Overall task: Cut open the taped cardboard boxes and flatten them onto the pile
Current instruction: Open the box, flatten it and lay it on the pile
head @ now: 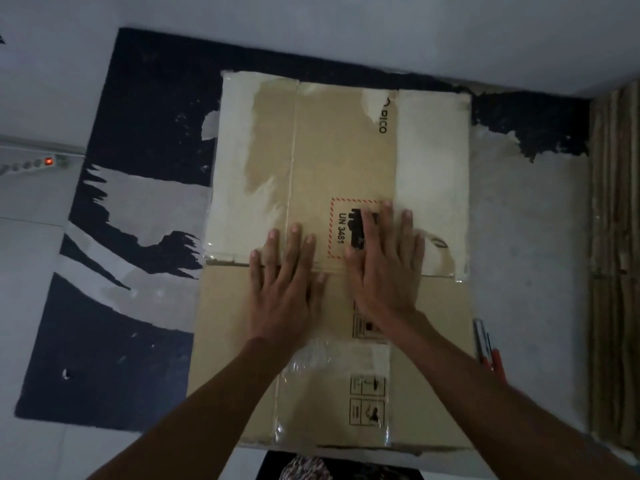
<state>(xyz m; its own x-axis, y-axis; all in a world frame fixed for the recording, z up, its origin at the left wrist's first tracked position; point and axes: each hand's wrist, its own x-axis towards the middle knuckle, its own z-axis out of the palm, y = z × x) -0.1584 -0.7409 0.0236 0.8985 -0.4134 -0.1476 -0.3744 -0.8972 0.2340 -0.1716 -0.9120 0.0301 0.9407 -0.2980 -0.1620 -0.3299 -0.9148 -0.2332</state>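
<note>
A dim room in a home, seen from above at floor level. Pale floor tiles (31,258) carry a worn dark mat (104,341) with its surface peeling away. A power strip (38,163) with a lit red switch lies at nine o'clock, and stacked cardboard edges (614,254) stand at three o'clock.

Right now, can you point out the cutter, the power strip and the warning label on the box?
cutter (493,358): head view, on its red handle beside the box.
power strip (34,163): head view, on its pale body near the lit switch.
warning label (341,220): head view, on the UN 3481 print.
</note>
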